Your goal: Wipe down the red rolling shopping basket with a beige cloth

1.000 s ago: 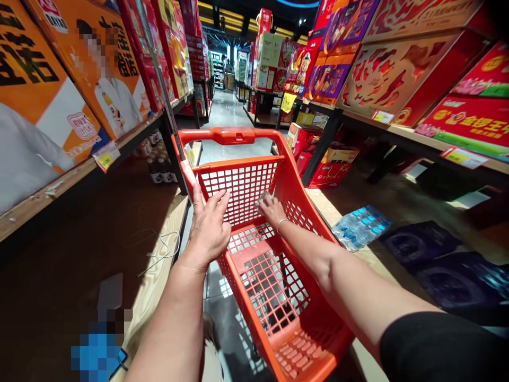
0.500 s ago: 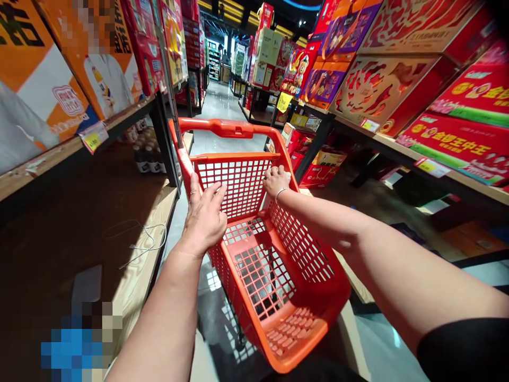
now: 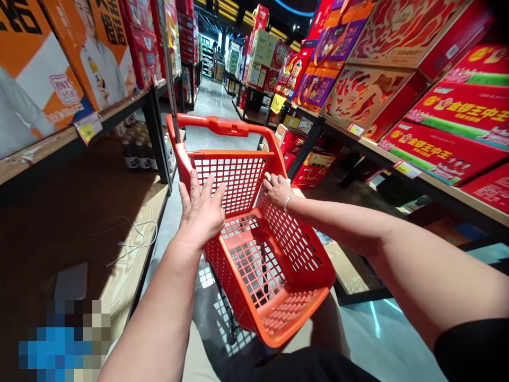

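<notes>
A red plastic shopping cart with a latticed basket stands in front of me, its handle bar at the far end. Nothing lies in the basket. My left hand is at the cart's left rim with its fingers spread; whether the palm presses on the rim I cannot tell. On the right rim, near the far corner, my right hand curls over the plastic. Bits of something white and tissue-like show at its fingers, mostly covered by the hand. A thin metal pole rises by the cart's left handle corner.
Shelves flank the aisle: orange cartons on the left, red boxes on the right. A white cable lies on the low left shelf. Dark bottles stand beneath the upper shelf. The shiny floor runs on ahead.
My left hand's fingers have lifted and spread wider. My right hand has slid slightly nearer along the right rim. The cart appears a little further left and higher in view.
</notes>
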The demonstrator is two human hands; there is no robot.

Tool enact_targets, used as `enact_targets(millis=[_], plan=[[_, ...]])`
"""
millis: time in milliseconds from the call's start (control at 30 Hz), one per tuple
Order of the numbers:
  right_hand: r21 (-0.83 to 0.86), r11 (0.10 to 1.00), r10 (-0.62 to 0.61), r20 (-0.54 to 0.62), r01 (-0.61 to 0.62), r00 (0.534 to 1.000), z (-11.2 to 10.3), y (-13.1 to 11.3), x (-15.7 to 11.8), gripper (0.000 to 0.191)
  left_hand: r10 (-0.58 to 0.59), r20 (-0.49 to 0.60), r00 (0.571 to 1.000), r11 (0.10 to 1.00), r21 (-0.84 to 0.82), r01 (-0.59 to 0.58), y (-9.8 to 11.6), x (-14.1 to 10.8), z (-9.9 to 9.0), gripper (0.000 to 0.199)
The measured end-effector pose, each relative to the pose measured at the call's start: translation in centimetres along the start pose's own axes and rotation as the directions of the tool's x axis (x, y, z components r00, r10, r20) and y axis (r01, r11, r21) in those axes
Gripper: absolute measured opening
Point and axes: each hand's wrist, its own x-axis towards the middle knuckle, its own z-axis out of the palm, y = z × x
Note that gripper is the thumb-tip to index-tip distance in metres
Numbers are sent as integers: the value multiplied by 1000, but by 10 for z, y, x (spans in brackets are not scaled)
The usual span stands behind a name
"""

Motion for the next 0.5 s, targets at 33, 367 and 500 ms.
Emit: enact_targets(millis=[33,367,500], plan=[[-35,999,-19,70,21,997,-2,-1,-8,15,27,18,999,999,27,-28,3,-2,-1,62],[-10,976,-149,697,216,702,-2,-43,-133,9,172,289,942,956,181,-230,15,-3,0,50],[-87,973,-144,493,214,858,-24,-15,-94,25,178,315,932,945,210,-252,18,-2,-2,58]])
